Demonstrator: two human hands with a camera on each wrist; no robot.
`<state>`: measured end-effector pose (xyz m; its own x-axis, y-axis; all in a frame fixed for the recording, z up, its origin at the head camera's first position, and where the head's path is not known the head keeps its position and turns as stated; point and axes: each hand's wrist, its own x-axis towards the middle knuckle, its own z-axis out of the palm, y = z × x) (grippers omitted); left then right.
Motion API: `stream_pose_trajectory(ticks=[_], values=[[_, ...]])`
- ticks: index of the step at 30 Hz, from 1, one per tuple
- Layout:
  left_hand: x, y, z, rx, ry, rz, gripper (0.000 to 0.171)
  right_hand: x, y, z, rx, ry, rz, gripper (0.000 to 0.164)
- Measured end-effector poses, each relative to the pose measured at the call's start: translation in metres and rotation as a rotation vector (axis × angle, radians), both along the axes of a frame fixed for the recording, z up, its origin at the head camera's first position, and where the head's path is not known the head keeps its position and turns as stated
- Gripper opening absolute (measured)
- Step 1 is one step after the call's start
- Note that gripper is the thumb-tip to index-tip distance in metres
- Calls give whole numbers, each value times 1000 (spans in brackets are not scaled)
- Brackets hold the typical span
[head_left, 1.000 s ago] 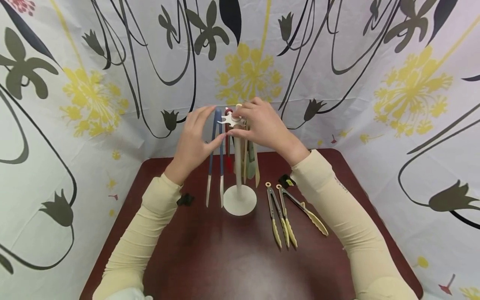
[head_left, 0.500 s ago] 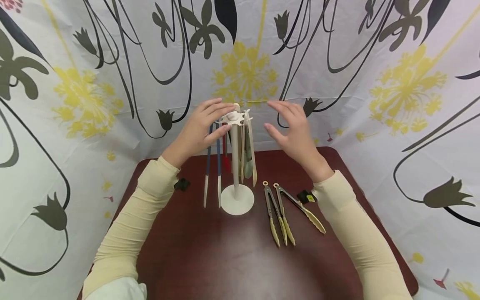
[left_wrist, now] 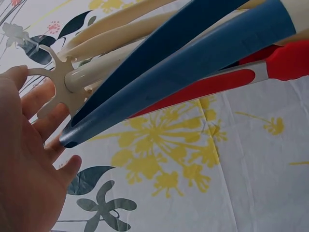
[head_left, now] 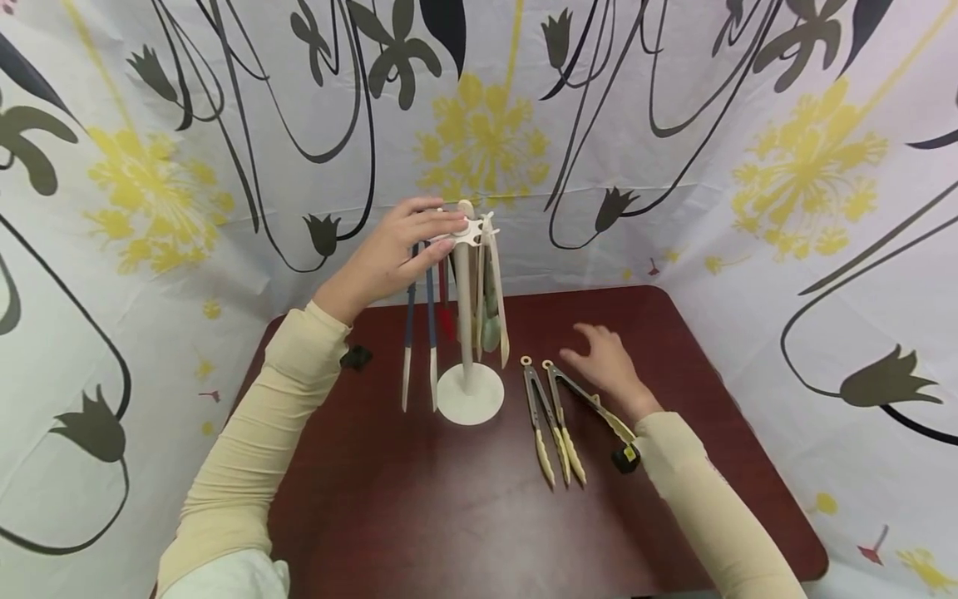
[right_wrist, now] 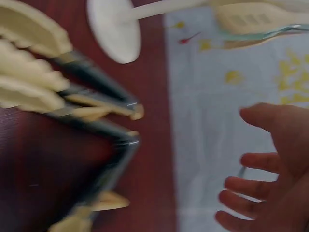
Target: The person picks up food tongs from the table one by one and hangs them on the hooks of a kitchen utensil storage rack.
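Observation:
A white utensil stand (head_left: pixel 466 324) with a hooked ring at its top stands on the table. My left hand (head_left: pixel 392 258) rests on that ring, its fingers laid fairly straight across the hooks. Right by its fingers, blue tongs with pale tips (left_wrist: pixel 183 67) hang from the ring. A red-headed utensil (left_wrist: pixel 289 60), a green one (head_left: pixel 490 334) and cream ones (head_left: pixel 503 333) hang there too. My right hand (head_left: pixel 608 364) holds nothing, its fingers spread and loosely bent. Nearby lie two metal tongs with yellow tips, one pair (head_left: pixel 540 408) narrower, the other tongs (head_left: pixel 575 384) spread wider.
The dark red table (head_left: pixel 419 491) has rounded corners. Flower-printed white cloth (head_left: pixel 674 208) surrounds it at the back and sides. A small black device (head_left: pixel 626 457) shows by the right wrist, and a similar device (head_left: pixel 357 358) by the left.
My right hand has left the stand's top and moved right and down toward the tongs on the table. My left hand has shifted onto the ring of hooks and stays there.

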<state>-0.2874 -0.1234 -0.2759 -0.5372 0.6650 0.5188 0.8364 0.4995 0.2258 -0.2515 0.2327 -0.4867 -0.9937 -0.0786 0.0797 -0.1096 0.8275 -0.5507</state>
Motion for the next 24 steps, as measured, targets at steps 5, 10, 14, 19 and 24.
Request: stream_pose_trajectory(ticks=[5, 10, 14, 19, 24], values=[[-2, 1, 1, 6, -15, -24, 37, 10, 5, -32, 61, -173, 57, 72], [-2, 3, 4, 16, -6, -42, 36, 15, 5, -45, 76, -217, 74, 73], [-1, 4, 5, 16, -10, -33, 38, 18, 4, -52, 89, -227, 67, 75], [1, 7, 6, 16, -16, -14, 38, 20, 3, -61, 140, -220, 68, 75], [2, 7, 7, 13, -7, 5, 38, 20, -1, -65, 171, -227, 74, 77]])
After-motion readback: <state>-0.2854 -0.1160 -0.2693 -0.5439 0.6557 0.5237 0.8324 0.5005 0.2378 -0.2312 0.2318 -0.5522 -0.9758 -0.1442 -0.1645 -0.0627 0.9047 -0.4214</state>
